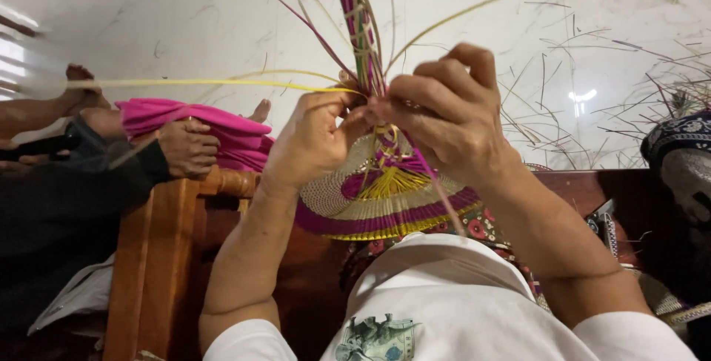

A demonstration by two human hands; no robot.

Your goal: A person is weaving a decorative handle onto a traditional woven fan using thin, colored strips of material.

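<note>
A woven fan-shaped piece in cream, yellow, pink and purple bands hangs in front of my chest. Its half-woven handle of pink and pale straw strips rises upward. My left hand pinches a long yellow strip that runs off to the left, right at the handle's base. My right hand grips the handle's base beside it, fingers curled over the strips. Loose strip ends fan out above both hands.
A wooden chair arm stands at the left. Another person's hand rests there next to pink cloth. Dry straw scraps litter the white floor at the right. A patterned dark cloth lies at the far right.
</note>
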